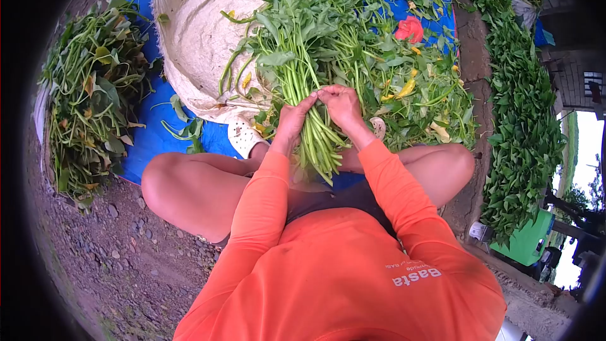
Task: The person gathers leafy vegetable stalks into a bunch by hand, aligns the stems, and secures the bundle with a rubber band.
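Observation:
A bunch of water spinach (291, 79) lies across my lap, its leaves pointing away and its cut stem ends towards me. My left hand (291, 123) is closed at the left side of the stems. My right hand (341, 107) makes a pinch on the other side, and its fingertips meet those of the left in front of the stems. Whatever is pinched there is too small to make out. Loose water spinach (404, 98) with some yellow leaves spreads right of the bunch.
Beneath lies a blue tarp (142, 155) with a pale woven sack (202, 31). A heap of wilted greens (95, 101) stands left, and a long row of leafy bunches (521, 107) lies right. A red plastic piece (409, 29) and a pale clog (242, 137) are nearby.

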`<state>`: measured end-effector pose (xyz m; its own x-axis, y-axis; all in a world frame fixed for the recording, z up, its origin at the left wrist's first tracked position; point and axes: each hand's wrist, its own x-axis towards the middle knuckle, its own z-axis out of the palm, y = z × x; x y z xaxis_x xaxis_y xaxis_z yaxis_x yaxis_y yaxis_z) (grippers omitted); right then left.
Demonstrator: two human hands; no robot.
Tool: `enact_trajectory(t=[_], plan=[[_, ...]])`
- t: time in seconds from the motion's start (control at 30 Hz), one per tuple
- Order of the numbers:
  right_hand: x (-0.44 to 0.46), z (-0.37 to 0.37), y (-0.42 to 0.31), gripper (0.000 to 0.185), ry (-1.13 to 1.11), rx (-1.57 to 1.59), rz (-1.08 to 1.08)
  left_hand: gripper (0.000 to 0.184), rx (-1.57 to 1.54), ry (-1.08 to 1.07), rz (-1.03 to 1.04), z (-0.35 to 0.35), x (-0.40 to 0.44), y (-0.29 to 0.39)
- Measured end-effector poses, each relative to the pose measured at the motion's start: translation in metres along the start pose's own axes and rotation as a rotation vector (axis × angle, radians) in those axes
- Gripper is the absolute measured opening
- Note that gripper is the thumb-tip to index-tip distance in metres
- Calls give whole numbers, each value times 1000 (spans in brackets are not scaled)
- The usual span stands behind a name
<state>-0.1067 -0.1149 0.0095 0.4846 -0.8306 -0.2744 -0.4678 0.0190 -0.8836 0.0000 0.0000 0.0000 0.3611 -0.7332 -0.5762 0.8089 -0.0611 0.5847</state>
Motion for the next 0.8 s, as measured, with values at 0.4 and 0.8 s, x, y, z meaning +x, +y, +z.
enact_trajectory(t=[0.4,0.8], plan=[[11,-2,-22,26,3,-72,-172,33,155,108,36,-3,6,8],[33,17,-24,11,-84,524,219,30,304,-37,218,9,-6,14]])
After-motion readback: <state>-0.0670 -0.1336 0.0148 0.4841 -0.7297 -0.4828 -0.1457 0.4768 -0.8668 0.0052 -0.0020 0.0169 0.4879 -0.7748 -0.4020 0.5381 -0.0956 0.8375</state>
